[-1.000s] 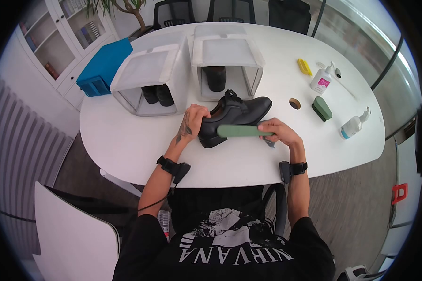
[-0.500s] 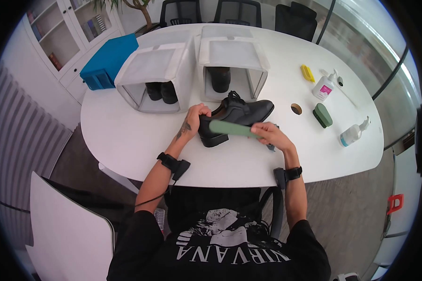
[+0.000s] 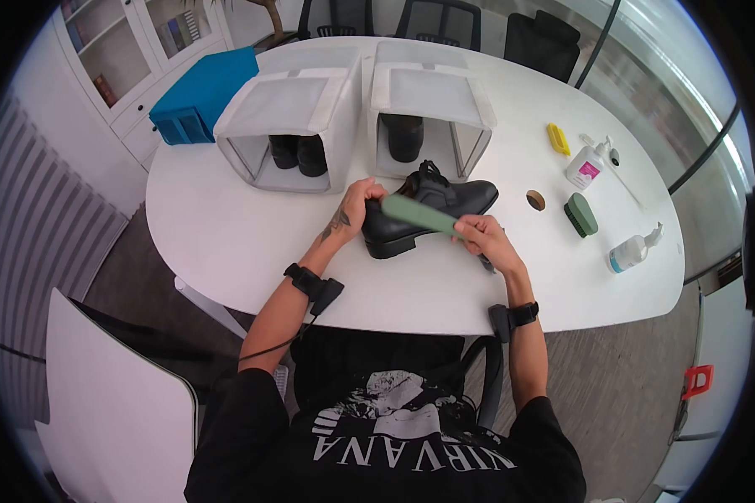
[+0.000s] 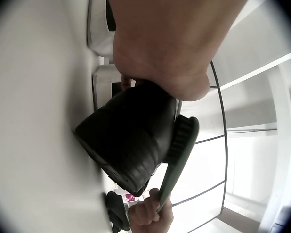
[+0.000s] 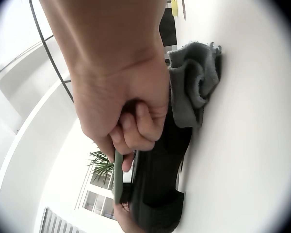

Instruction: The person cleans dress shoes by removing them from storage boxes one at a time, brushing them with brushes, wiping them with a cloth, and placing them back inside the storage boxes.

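A black lace-up leather shoe (image 3: 471,198) stands on the white table, toe to the right. My left hand (image 3: 354,210) grips its heel end at the collar, with fingers over the edge. In my right hand (image 3: 486,241) is the handle of a green-backed brush (image 3: 418,215), slanting across the shoe's near side towards the heel. The left wrist view shows the dark bristles of the brush (image 4: 179,141) against the upper part of the shoe (image 4: 126,131). Beside the shoe, under my right hand, lies a crumpled grey cloth (image 5: 196,82).
Two white shoe boxes (image 3: 294,101) (image 3: 445,96) with open fronts hold dark footwear behind the shoe. A blue case (image 3: 201,96) sits at the left. On the right are another green brush (image 3: 580,215), two pump bottles (image 3: 590,163) (image 3: 633,250), a yellow item (image 3: 558,139) and a table hole (image 3: 536,200).
The brush has moved left and up along the shoe towards the top of the heel, its handle now slanting more. My left hand keeps its hold on the shoe. The head view has shifted slightly.
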Demonstrator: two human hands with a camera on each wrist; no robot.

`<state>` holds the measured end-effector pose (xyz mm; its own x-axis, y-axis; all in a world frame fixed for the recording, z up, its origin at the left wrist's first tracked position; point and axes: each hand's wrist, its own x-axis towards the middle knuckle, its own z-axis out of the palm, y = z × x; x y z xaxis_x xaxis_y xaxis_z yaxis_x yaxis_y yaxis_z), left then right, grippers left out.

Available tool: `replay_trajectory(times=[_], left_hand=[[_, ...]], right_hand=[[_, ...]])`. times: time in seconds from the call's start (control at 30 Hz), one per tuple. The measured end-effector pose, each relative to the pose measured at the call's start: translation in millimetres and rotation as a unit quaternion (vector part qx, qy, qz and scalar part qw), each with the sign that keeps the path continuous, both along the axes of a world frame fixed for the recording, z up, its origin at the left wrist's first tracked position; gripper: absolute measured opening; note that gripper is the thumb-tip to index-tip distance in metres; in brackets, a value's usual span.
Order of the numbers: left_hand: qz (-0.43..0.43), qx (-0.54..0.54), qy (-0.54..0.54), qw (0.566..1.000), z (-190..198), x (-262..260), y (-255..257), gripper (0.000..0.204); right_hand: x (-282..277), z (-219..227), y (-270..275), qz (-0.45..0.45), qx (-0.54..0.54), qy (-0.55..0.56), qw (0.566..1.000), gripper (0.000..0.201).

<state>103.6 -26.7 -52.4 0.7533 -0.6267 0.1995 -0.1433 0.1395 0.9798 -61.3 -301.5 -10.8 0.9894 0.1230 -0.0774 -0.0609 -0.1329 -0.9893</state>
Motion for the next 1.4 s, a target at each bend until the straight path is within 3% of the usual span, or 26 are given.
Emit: replay_trajectory(times=[0.1, 0.23, 0.3, 0.37, 0.43, 0.47, 0.53, 0.57, 0.63, 0.7, 0.77, 0.8, 0.87, 0.97, 1.03, 1.1, 1.2, 1.27, 1.3, 1.37, 1.4], left_hand=[[-0.028, 0.018, 0.041, 0.999, -7, 10, 4, 0.063], [0.004, 0.011, 0.013, 1.000, -13, 8, 3, 0.064], [0.003, 0.012, 0.049, 0.999, -13, 8, 2, 0.064], [0.001, 0.012, 0.064, 0.998, -12, 10, 1, 0.064], [-0.013, 0.003, -0.004, 1.000, -7, 8, 2, 0.064], [-0.014, 0.003, -0.004, 1.000, -3, 6, 1, 0.064], [0.026, 0.012, 0.034, 0.999, 1, -3, -1, 0.063], [0.026, 0.012, 0.038, 0.999, -2, -2, 1, 0.063], [-0.030, 0.023, 0.045, 0.998, -2, 6, 5, 0.062], [-0.018, 0.020, 0.019, 0.999, -3, 8, 4, 0.061], [-0.009, 0.019, -0.003, 1.000, -2, 2, 0, 0.061], [0.030, 0.014, 0.028, 0.999, -2, -1, -3, 0.060], [0.069, 0.006, 0.059, 0.996, -3, -1, -4, 0.059], [0.007, 0.017, 0.002, 1.000, -7, 7, 1, 0.058], [0.050, 0.019, -0.025, 0.998, -11, 5, -2, 0.058], [0.024, 0.018, -0.007, 1.000, -10, 7, 0, 0.059], [0.003, 0.020, -0.003, 1.000, -4, 6, 3, 0.060], [0.007, 0.033, -0.015, 0.999, -4, 6, 4, 0.061], [0.005, 0.032, -0.013, 0.999, -4, 5, 4, 0.061], [-0.027, 0.032, 0.027, 0.999, -2, 7, 5, 0.060], [-0.028, 0.032, 0.026, 0.999, -2, 6, 4, 0.060]], right_hand=[[-3, 7, 3, 0.065, -0.035, 0.002, 0.997, 0.033], [-2, 3, 11, 0.062, -0.073, 0.007, 0.995, 0.032], [2, 2, 6, -0.019, -0.001, -0.022, 1.000, 0.033], [1, 3, 2, -0.008, -0.025, -0.017, 1.000, 0.035], [-1, 3, 1, 0.076, -0.082, 0.001, 0.994, 0.036], [0, 3, 2, 0.076, -0.082, 0.001, 0.994, 0.036], [0, 3, 5, -0.030, -0.032, -0.036, 0.998, 0.037], [-2, 1, 4, -0.029, -0.032, -0.033, 0.999, 0.037], [-3, 3, 1, 0.035, -0.064, 0.002, 0.997, 0.038], [-2, 7, 6, 0.064, -0.094, -0.006, 0.993, 0.037], [-2, 4, 12, -0.046, -0.064, -0.061, 0.995, 0.037], [-4, 4, 11, -0.047, -0.063, -0.058, 0.995, 0.037], [-4, 7, 7, 0.001, -0.079, -0.015, 0.997, 0.038], [-5, 9, 11, 0.020, -0.093, -0.028, 0.995, 0.038], [-1, 8, 13, 0.006, -0.075, -0.031, 0.997, 0.038], [-2, 8, 13, -0.007, -0.061, -0.034, 0.998, 0.037], [-4, 11, 15, 0.069, -0.110, 0.009, 0.991, 0.037], [-4, 10, 11, -0.043, -0.063, -0.038, 0.996, 0.037], [-5, 8, 5, -0.044, -0.063, -0.036, 0.996, 0.037], [-4, 9, -6, 0.030, -0.066, 0.023, 0.997, 0.036], [-6, 6, -6, 0.061, -0.103, 0.001, 0.993, 0.036]])
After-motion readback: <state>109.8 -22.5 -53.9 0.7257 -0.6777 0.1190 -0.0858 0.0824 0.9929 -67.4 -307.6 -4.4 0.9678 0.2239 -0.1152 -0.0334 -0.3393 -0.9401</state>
